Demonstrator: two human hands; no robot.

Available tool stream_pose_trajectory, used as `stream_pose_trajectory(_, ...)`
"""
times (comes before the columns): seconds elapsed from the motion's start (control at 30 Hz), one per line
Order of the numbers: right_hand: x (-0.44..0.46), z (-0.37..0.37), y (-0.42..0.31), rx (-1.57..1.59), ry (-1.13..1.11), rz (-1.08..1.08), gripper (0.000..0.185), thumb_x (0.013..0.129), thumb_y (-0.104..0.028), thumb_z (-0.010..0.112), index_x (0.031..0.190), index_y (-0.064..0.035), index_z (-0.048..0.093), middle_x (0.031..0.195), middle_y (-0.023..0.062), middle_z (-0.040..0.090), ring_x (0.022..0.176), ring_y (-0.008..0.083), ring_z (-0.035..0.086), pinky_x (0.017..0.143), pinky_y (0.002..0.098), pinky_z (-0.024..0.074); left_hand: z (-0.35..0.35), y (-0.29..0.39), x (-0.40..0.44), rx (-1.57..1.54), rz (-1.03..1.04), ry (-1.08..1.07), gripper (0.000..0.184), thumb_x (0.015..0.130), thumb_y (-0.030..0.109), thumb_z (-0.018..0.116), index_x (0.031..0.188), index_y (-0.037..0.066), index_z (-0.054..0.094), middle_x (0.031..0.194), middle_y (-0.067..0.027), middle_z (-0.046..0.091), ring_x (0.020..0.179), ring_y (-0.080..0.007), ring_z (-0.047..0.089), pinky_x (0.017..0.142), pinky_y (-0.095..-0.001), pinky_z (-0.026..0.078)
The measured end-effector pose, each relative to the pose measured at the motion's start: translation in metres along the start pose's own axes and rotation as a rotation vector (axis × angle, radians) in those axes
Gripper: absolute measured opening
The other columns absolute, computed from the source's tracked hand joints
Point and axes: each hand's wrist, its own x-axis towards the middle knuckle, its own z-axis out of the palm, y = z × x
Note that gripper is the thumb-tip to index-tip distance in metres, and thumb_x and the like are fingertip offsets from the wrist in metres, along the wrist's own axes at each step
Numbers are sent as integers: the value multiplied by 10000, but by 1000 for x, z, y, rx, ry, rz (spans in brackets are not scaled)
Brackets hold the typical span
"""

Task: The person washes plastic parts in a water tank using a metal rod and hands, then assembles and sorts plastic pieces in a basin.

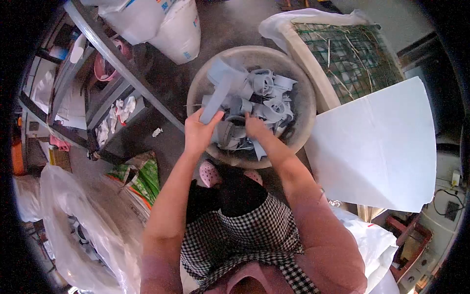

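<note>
Dim, cool light is leaving grainy shadows at left; fisheye distortion is bending the edges into black corners.

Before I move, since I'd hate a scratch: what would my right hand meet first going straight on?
Probably the grey rounded piece just beyond your right hand, inside the tub; depth is unclear, so they may be touching.

One flat strip, plain grey, long and straight-edged, held slantwise in the left hand above the round tub. Assorted grey plastic pieces, loose and jumbled inside the tub: curved bands, rings, flat offcuts; one short round piece right by the right hand's fingertips.
</note>
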Motion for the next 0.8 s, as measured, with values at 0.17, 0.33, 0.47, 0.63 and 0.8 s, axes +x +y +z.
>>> stream_pose_trajectory(0.17,-3,-53,-1,-48,-365,-147,331,733,-100,558,1048,1,545,829,216,625,784,381,603,726,428,491,-15,-4,0,-394,-2,-34,203,913,223,523,950,32,581,508,35,414,433,-72,368,429,-252,331)
stream_pose_trajectory(0.33,-45,-85,11,1282,-144,295,218,798,-216,580,808,-1,546,583,89,540,469,167,476,415,288,350,-14,7,-7,-675,11,-64,254,937,256,487,1001,23,566,554,32,411,479,-73,378,497,-235,384)
stream_pose_trajectory(0.47,-76,-125,-26,1517,191,410,389,900,-374,487,750,-18,533,480,21,434,413,105,423,364,259,288,13,6,-20,-849,-12,84,279,909,277,536,934,1,563,659,-22,511,583,-105,489,569,-271,462)
stream_pose_trajectory(0.63,-91,-138,-96,858,598,213,375,937,-356,397,903,15,440,701,258,562,683,433,557,573,479,413,45,12,-39,-759,-127,141,294,886,294,570,899,1,595,803,-48,582,757,-140,568,726,-302,489)
stream_pose_trajectory(0.8,-102,-150,-126,888,291,40,256,930,-221,402,1026,15,430,870,279,568,860,444,553,684,491,422,28,1,-29,-1257,-440,-220,301,897,293,547,1091,63,546,984,-43,599,970,-185,548,918,-331,404)
